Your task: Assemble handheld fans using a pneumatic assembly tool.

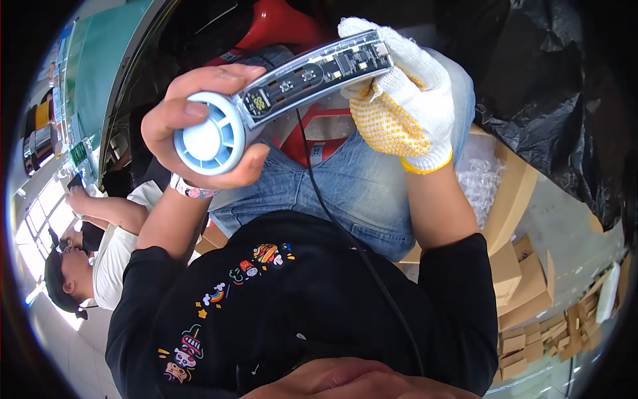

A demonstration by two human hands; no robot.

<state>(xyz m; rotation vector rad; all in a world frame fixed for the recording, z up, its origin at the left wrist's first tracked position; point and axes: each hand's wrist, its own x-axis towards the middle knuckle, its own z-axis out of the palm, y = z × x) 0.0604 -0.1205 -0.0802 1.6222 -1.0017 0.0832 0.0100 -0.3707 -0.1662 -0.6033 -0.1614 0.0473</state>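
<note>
A small handheld fan (211, 136) with a round light-blue, slatted head is held up in front of me. Its curved clear handle (319, 74) shows a black circuit board inside, with a metal port at the far right end. My bare left hand (178, 126) wraps round the fan head, its thumb and fingers on the rim. In a white knit glove with yellow dots, my right hand (409, 100) grips the handle's right end. Part of the gloved fingers is hidden behind the handle.
A black cable (325, 199) runs down across my lap and shirt. On my right are black plastic sheeting (551, 100), an open carton (515, 193) with clear packing and several flattened cartons (551, 336). Red stool parts (286, 23) lie ahead. Another person (106, 253) sits at left.
</note>
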